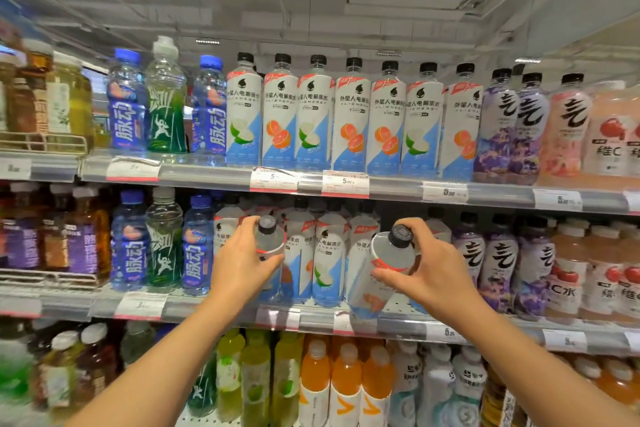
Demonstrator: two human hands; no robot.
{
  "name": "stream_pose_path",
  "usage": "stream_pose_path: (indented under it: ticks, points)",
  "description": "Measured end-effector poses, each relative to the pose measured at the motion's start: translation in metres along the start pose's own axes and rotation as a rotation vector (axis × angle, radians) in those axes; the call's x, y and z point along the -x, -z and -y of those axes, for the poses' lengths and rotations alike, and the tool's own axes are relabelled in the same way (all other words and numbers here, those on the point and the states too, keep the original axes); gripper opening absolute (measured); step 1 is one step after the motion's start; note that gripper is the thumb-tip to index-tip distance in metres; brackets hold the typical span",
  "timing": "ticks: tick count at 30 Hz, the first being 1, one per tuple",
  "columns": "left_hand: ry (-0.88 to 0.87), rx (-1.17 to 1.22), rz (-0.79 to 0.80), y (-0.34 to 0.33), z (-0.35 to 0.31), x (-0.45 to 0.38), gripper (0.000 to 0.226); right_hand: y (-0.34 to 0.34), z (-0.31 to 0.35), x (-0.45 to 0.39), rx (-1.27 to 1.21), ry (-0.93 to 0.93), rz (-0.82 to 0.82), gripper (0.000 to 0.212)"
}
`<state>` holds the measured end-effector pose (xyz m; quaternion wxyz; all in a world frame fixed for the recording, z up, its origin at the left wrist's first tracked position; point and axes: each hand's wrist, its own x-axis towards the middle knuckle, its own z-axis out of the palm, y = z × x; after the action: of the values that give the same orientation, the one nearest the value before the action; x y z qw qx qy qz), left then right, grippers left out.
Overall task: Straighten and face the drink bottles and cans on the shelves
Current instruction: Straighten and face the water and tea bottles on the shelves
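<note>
I see both hands on the middle shelf (pixel 398 328): my left hand (pixel 239 262) grips an upright white-and-blue bottle (pixel 268 246) near its black cap, and my right hand (pixel 427 269) holds a second such bottle (pixel 384 263) tilted toward me. Matching bottles stand between them, with a faced row (pixel 349 118) on the shelf above

Two bare forearms, no sleeves; hands: left (pixel 239 262), right (pixel 429 270), ungloved, no jewellery seen.
</note>
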<state>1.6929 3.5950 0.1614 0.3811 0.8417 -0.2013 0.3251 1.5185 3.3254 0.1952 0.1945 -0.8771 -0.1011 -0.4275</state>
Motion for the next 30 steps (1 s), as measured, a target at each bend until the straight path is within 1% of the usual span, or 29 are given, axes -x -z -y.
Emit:
stream_pose_path:
  ticks: [7, 11, 14, 19, 25, 27, 30]
  points:
    - [0.055, 0.238, -0.151, 0.039, 0.007, 0.031, 0.059, -0.029, 0.017, -0.018, -0.112, 0.034, -0.047, 0.061]
    - [0.086, 0.353, -0.152, 0.068, 0.014, 0.049, 0.052, -0.058, 0.034, -0.027, -0.183, 0.067, -0.060, 0.063]
    - [0.090, 0.349, -0.146, 0.082, 0.019, 0.062, 0.053, -0.084, 0.049, -0.039, -0.208, 0.062, -0.040, 0.063]
    - [0.100, 0.320, -0.173, 0.098, 0.031, 0.067, 0.048, -0.133, 0.071, -0.065, -0.150, 0.011, 0.044, 0.069]
    - [0.097, 0.313, -0.169, 0.111, 0.049, 0.076, 0.051, -0.175, 0.079, -0.094, -0.035, -0.107, 0.140, 0.072]
    - [0.102, 0.304, -0.166, 0.113, 0.054, 0.079, 0.054, -0.181, 0.077, -0.105, 0.033, -0.131, 0.153, 0.079]
    - [0.113, 0.289, -0.163, 0.114, 0.060, 0.081, 0.049, -0.182, 0.078, -0.123, 0.190, -0.097, 0.176, 0.093]
